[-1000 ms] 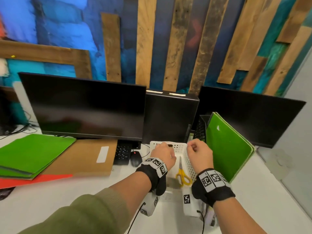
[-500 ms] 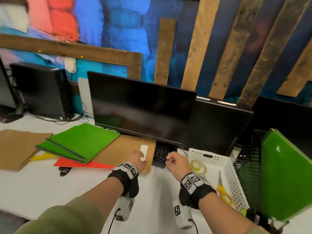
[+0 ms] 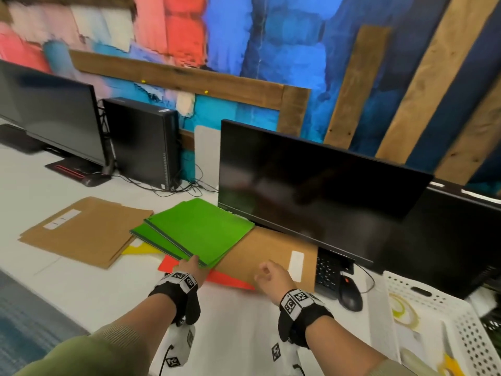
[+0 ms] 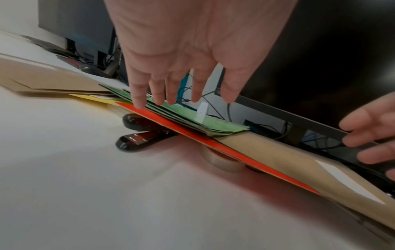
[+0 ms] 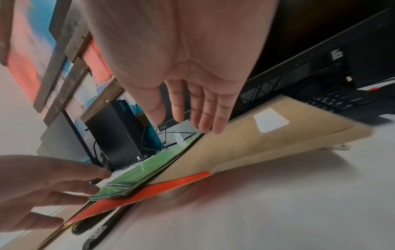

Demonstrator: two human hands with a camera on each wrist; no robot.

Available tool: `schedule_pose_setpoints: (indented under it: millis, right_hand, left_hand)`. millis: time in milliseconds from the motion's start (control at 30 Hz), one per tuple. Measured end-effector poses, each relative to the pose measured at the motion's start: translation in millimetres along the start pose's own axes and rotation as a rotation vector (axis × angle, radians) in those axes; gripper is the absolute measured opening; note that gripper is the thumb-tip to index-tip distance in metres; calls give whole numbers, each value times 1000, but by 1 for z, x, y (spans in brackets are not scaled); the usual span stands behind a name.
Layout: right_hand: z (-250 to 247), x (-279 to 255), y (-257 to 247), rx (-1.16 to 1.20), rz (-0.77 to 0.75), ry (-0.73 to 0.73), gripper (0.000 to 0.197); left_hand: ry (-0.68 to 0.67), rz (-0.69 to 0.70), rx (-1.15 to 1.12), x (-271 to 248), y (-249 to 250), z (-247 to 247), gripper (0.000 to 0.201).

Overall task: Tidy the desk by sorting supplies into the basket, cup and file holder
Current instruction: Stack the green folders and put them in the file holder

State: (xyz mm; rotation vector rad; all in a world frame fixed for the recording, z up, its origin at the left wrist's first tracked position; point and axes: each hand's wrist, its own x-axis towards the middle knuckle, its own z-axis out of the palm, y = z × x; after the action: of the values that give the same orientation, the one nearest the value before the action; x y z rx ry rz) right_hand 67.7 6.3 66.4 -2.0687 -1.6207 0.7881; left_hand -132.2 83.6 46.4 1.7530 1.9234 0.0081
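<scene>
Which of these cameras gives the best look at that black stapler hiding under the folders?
The left wrist view: the stapler lies in plain sight beneath the red folder. The right wrist view catches only its blurred dark end. In the head view it is hidden.

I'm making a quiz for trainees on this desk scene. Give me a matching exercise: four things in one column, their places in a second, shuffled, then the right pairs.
Things:
1. green folders
2. red folder
3. stapler
4. yellow-handled scissors

Places:
A. in the white basket
B. top of the pile, at the left hand
C. on the desk, partly beneath the red folder
D. under the green folders, near edge showing

Pairs: 1-B, 2-D, 3-C, 4-A
</scene>
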Motion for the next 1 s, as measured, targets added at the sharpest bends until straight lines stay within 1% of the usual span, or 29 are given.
schedule_pose_setpoints:
  millis: [133, 267, 400, 567, 733, 833, 933, 1000]
  right_hand:
    - [19, 29, -22, -6, 12, -16, 34]
    - [44, 55, -43, 53, 48, -38, 41]
    - [70, 80, -56, 251, 186, -24, 49]
    - [97, 114, -63, 588, 365, 25, 52]
    - [109, 131, -65, 811, 515, 60, 65]
    - [112, 134, -64, 940, 597, 34, 59]
    - [108, 131, -65, 1083, 611, -8, 48]
    - [104, 125, -67, 1152, 604, -79, 27]
  left_hand:
    - [24, -76, -87, 30, -21, -16, 60]
    - [42, -180, -210, 62, -44, -31, 69]
    - [50, -246, -332, 86, -57, -44, 66]
    - [-40, -210, -473, 105, -67, -54, 69]
    - [-15, -193, -581, 113, -70, -55, 74]
    - [35, -212, -638, 113, -69, -57, 81]
    - [77, -254, -688, 117, -71, -64, 84]
    - [60, -277, -700, 121, -72, -68, 77]
